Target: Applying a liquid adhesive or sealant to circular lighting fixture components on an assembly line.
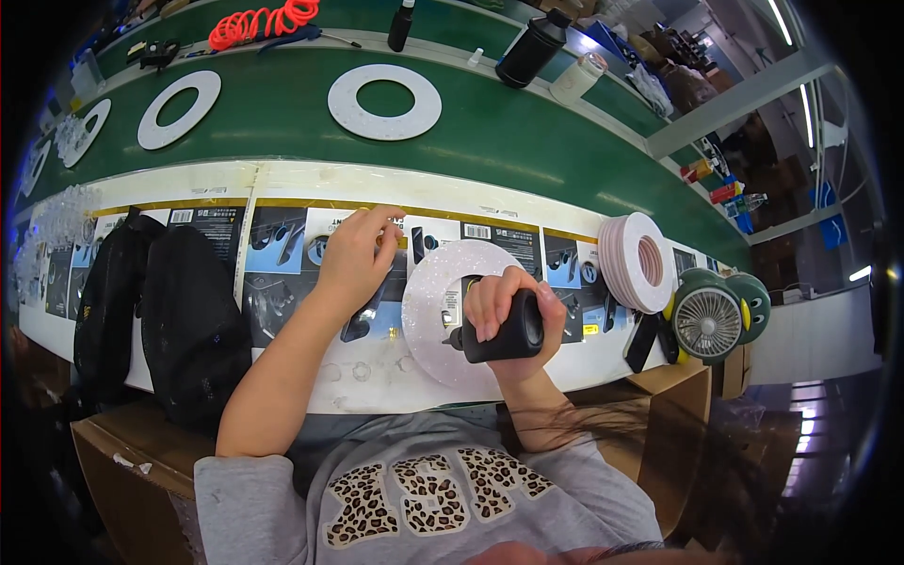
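Note:
A black bottle lies tilted in my right hand, whose fingers are wrapped around it. Its narrow tip points left, over a flat white ring with a speckled surface. Part of this ring is hidden behind my right hand and the bottle. Just left of the ring, my left hand hovers at or over the printed sheets, its thumb and forefinger apart. I see nothing held in it.
Right of the ring stands a stack of white rings, beside a green fan. Black fabric pouches lie at the left. Another ring rests on the green surface, below a large black bottle and a red coiled hose.

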{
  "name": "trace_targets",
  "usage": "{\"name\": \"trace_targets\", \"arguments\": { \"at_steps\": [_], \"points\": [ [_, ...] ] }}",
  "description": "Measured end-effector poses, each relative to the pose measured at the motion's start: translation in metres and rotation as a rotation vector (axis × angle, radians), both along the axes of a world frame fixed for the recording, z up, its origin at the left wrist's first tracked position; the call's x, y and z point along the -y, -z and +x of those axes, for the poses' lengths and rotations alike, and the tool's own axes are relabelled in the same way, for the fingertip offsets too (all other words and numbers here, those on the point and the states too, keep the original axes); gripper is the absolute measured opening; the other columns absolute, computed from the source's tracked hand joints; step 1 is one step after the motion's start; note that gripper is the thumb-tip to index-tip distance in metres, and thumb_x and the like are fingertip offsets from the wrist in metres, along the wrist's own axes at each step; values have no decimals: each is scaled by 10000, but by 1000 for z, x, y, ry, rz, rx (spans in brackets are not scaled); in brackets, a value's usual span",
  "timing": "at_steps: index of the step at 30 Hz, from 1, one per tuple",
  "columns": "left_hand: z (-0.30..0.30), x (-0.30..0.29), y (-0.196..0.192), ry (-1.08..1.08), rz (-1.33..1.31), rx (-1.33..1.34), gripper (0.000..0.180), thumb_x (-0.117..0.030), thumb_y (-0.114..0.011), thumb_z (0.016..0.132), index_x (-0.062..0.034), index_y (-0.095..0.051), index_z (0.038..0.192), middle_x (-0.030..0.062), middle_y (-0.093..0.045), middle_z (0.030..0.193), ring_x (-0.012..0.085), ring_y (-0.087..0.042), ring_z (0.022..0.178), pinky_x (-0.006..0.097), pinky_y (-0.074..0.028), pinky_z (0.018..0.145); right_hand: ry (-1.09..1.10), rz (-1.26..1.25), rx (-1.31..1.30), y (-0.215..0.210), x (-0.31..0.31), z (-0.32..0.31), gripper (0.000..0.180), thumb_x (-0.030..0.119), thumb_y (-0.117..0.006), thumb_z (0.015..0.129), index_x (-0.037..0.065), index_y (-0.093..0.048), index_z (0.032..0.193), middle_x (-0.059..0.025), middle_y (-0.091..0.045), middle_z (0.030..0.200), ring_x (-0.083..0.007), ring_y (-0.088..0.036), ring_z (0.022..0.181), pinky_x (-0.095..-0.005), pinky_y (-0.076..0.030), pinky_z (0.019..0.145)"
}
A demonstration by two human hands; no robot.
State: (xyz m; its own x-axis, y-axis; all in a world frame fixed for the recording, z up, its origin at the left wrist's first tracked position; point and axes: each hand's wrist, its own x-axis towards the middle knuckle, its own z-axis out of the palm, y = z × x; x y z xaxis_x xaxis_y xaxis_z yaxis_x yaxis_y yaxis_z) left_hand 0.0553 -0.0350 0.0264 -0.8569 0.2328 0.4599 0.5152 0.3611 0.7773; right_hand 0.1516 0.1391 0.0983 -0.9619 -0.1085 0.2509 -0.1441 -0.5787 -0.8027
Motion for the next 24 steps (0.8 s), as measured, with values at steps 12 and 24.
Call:
{"name": "trace_targets", "arguments": {
  "at_steps": [12,24],
  "points": [
    [2,3,-3,-3,-55,75,177,-33,-530,872,-25,-588,1039,101,-663,826,266,-640,814,355,-488,721,57,-16,-61,-13,-10,14,433,395,-283,947,80,-433,691,-46,-455,576,-147,-429,521,-280,-341,577],
    [3,3,-3,0,-79,94,180,-45,-536,881,-36,-592,1052,114,-668,858,252,-648,820,351,-500,750,41,52,-6,-1,-11,21,454,442,-325,937,85,-435,679,-42,-471,555,-148,-445,522,-278,-352,594]
  ]
}}
